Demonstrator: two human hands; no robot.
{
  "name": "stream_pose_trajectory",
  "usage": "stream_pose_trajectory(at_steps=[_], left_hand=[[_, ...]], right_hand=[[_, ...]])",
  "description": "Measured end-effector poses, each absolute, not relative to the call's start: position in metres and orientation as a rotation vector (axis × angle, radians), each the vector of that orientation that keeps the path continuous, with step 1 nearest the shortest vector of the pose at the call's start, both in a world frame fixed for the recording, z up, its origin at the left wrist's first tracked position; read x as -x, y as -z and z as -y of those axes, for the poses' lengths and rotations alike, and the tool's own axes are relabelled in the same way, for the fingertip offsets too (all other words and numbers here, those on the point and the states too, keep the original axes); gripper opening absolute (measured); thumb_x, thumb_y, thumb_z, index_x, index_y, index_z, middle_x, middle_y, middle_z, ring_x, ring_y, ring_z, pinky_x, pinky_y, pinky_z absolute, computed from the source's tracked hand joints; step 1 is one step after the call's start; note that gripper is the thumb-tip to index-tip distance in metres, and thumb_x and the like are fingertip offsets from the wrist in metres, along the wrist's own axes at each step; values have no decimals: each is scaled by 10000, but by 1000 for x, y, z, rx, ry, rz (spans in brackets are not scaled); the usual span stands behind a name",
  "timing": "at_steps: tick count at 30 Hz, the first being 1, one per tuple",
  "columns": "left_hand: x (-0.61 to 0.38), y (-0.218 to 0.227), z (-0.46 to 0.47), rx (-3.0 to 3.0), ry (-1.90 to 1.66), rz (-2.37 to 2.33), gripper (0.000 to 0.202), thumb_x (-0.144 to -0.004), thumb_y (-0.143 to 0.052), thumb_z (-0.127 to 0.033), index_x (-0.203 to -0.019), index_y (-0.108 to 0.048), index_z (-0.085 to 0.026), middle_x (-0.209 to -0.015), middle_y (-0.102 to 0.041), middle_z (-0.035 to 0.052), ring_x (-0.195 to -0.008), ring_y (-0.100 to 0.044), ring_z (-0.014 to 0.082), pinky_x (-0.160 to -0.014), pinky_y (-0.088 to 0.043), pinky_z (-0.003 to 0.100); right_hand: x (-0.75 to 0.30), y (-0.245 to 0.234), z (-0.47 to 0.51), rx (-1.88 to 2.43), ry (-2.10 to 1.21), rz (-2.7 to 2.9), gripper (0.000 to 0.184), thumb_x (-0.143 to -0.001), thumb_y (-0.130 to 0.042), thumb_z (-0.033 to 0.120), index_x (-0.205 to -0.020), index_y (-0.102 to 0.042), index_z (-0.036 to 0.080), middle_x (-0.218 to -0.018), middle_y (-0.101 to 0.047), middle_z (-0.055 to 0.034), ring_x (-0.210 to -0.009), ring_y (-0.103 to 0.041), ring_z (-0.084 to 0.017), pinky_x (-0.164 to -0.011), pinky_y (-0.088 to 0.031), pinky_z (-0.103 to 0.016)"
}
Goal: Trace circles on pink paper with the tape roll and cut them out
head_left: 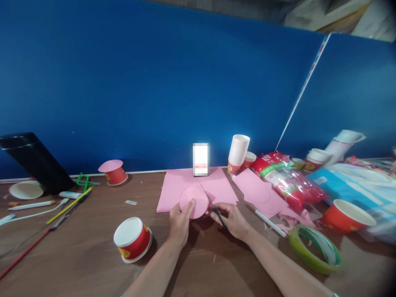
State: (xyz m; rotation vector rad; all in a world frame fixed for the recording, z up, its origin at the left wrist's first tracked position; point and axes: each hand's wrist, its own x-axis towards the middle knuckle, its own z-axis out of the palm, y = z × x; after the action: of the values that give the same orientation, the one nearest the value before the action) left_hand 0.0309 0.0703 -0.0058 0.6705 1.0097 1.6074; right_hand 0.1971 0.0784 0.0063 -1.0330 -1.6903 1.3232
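Observation:
Between thumb and fingers, my left hand [180, 225] pinches a round pink paper disc [198, 201]. My right hand [232, 220] is closed round the dark handles of a pair of scissors [219, 215], whose blades point up and left beside the disc's right edge. Behind both hands lies a stack of pink paper sheets [170, 185]. A phone-like upright shape [201, 159], blurred out and bright, stands at the back of the stack. Left of my left arm, a red paper cup [136, 243] rests upside down on the table.
At the back left, a red cup [116, 176] carries a pink disc, near a leaning black bottle [37, 163]. On the right are cut pink paper [260, 189], a white marker [270, 223], a tape roll [315, 249], a red plastic bag [287, 181] and stacked white cups [239, 150].

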Motion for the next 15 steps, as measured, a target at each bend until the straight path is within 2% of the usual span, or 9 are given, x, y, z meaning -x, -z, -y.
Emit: stream_pose_trajectory(at_steps=[15], left_hand=[[-32, 4, -70, -657, -1636, -1003, 427, -633, -737, -341, -947, -653, -63, -790, -708, 115, -718, -660, 221, -688, -515, 335]], right_hand=[[-197, -3, -79, 1052, -1302, 1696, 350, -728, -664, 410, -936, -674, 128, -562, -462, 32, -502, -410, -86, -459, -380, -198]])
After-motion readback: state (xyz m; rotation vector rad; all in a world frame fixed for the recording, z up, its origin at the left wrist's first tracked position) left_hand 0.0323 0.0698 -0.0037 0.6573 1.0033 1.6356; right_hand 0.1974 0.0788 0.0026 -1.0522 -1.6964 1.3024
